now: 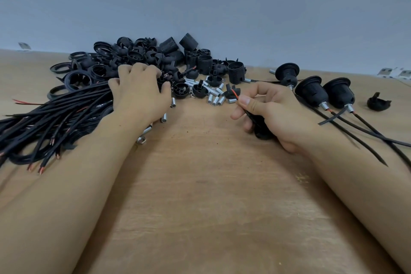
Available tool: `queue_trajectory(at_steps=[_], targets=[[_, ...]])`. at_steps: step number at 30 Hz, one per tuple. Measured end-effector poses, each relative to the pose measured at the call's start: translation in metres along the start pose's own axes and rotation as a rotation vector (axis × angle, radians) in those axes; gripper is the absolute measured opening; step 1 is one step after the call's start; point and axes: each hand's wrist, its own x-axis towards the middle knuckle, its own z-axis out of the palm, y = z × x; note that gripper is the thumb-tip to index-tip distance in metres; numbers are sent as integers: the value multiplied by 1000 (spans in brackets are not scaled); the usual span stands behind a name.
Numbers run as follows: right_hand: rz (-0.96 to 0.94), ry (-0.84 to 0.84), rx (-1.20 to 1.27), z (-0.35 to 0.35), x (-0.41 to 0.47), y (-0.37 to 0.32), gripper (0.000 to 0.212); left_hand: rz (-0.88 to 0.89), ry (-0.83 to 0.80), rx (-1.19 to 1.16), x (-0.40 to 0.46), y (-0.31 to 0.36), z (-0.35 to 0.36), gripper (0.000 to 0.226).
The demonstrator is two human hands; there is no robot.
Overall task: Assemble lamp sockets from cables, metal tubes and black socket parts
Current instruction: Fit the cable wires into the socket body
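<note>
While the right hand (270, 110) pinched a black cable (249, 115) between thumb and forefinger, red wire end poking up past the thumb, its other fingers curled round a black socket part (263, 130) in the palm. Left hand (139, 93) lay palm-down, fingers bent over the near edge of the black socket parts pile (142, 55); couldn't tell if it gripped anything. Relative to that pile: cable bundle (55, 118) just left and nearer, under the left wrist; loose metal tubes (214, 95) just right of it, between the hands; three assembled sockets (311, 91) with cables well to the right, past the right hand. Everything sat on a tan wooden tabletop (200, 196); plain grey-blue wall (222, 2) directly behind the pile.
</note>
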Motion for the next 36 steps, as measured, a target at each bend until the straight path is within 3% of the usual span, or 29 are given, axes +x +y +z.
queue_trajectory(at_steps=[7, 13, 17, 20, 23, 30, 36], targets=[[15, 8, 1, 0, 2, 0, 17, 17, -78, -170, 27, 8, -8, 27], [49, -6, 59, -2, 4, 1, 15, 279, -98, -176, 74, 50, 6, 25], [61, -10, 89, -4, 7, 3, 15, 407, -182, 59, 108, 84, 34, 32], [47, -35, 76, -7, 8, 3, 14, 367, -212, 183, 120, 88, 48, 29], [42, -44, 77, -7, 8, 3, 15, 294, -195, 162, 123, 85, 52, 23], [90, 4, 109, -4, 7, 0, 17, 120, 148, -516, 60, 77, 4, 20], [83, 7, 102, 1, 3, -2, 21, -87, -84, -1004, -44, 71, -7, 21]])
